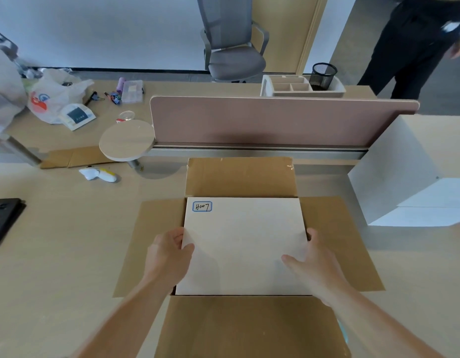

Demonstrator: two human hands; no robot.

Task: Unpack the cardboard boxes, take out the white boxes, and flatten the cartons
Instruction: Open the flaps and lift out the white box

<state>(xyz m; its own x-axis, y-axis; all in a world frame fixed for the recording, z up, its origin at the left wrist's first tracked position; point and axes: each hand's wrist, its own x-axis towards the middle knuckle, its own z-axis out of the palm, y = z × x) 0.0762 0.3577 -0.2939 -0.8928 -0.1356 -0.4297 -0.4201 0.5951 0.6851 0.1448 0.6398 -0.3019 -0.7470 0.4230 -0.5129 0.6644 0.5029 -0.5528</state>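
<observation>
Pale wood desk (68, 254): open carton (240, 177), phone (4, 220), white boxes (414, 177).

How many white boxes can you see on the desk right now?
2. One white box sits in the open carton, gripped by the left hand and right hand. Another white box stands at the right. More may lie hidden underneath.
</observation>
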